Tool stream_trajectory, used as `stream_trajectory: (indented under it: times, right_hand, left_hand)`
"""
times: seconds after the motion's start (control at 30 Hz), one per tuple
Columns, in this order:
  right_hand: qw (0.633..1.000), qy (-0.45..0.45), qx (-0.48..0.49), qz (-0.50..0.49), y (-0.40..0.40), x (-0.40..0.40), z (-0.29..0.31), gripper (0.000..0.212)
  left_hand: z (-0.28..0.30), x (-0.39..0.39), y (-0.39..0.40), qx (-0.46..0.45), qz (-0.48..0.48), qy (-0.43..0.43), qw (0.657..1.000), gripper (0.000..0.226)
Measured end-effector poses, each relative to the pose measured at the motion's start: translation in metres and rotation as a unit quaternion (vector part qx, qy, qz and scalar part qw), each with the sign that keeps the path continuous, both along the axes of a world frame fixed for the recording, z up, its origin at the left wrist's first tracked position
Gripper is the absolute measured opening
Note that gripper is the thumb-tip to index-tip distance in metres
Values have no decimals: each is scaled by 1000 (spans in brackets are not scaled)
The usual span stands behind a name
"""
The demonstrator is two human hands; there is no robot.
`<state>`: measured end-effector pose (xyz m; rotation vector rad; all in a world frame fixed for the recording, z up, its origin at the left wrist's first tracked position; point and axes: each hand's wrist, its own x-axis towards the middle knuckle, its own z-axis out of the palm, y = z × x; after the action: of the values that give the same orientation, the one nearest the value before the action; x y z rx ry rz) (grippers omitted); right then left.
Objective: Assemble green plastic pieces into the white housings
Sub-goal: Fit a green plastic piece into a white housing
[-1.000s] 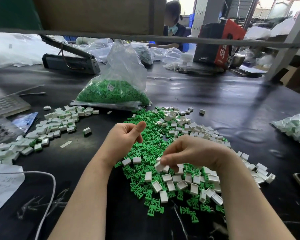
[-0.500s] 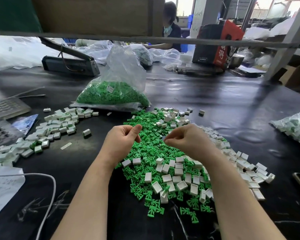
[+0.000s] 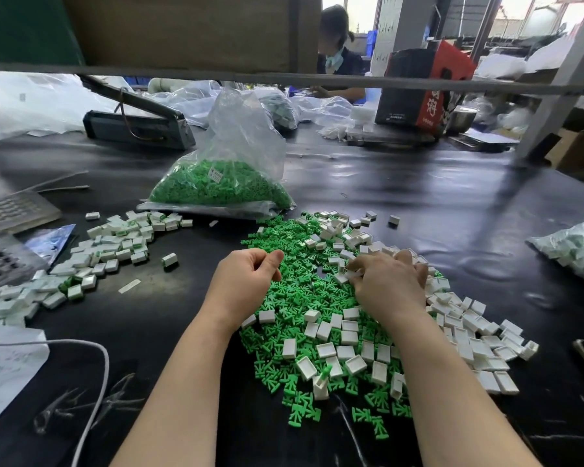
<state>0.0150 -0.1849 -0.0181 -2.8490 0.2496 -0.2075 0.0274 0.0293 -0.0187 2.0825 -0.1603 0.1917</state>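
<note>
Loose green plastic pieces (image 3: 304, 298) lie in a heap on the black table, with white housings (image 3: 348, 335) scattered over and to the right of them. My left hand (image 3: 246, 281) rests at the heap's left edge, fingers curled, thumb against the index finger; nothing shows in it. My right hand (image 3: 388, 281) reaches down into the housings at the heap's middle, its fingertips curled round a white housing (image 3: 343, 277). One housing with a green piece sticking out (image 3: 321, 382) stands near the front. Assembled housings (image 3: 115, 244) form a pile at the left.
A clear bag of green pieces (image 3: 216, 187) stands behind the heap. Another bag of parts (image 3: 577, 251) lies at the right edge. A white cable (image 3: 95, 382), paper (image 3: 7, 365) and a keyboard (image 3: 11, 210) sit left. A person (image 3: 338, 48) works across the table.
My right hand has moved from the near housings up and forward, then down into the housings at the heap's middle. A housing with a green piece now stands near the front. My left hand barely moved.
</note>
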Motion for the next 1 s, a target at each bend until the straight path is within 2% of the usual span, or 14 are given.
stream_trajectory:
  times: [0.23,0.3,0.33,0.4,0.43,0.5,0.6,0.7,0.77,0.8,0.87,0.93,1.0]
  right_hand:
    - [996,-80,-21,-9,4,-1,2,17]
    - [991,-115,67,10,7,0,5,12]
    - [978,-130,159,31,10,0,9,10]
    - [917,-133,364,91,16,-1,17,9]
    - [889,-122,424,120,21,-4,20,9]
    - [865,-111,463,161,27,-6,23,11]
    - [855,-127,469,180,34,-6,21,13]
    - [858,-128,461,186,34,-3,18,15]
    - [883,-123,425,158,32,0,14,18]
    - [911,-114,371,142,30,1,12,19]
    - [971,-60,190,130,28,3,8,23]
    - [989,18,46,141,31,2,5,36]
    - [987,56,9,148,36,1,3,39]
  left_hand:
    - [0,-1,-6,-23,-16,9,1000,34]
    - [1,-2,-10,-37,-34,18,999,23]
    - [2,-3,-13,-50,-44,26,997,16]
    - [5,-4,-17,-89,-68,45,993,5]
    - [7,-5,-19,-111,-81,51,989,10]
    - [10,-7,-22,-156,-110,61,980,20]
    - [13,-10,-24,-184,-113,51,975,19]
    - [14,-10,-24,-186,-86,34,978,10]
    - [14,-10,-24,-190,-78,26,978,6]
    - [13,-10,-24,-193,-77,22,978,5]
    - [13,-9,-24,-197,-75,17,977,6]
    - [13,-9,-24,-206,-74,19,976,8]
    - [13,-8,-24,-224,-73,27,972,8]
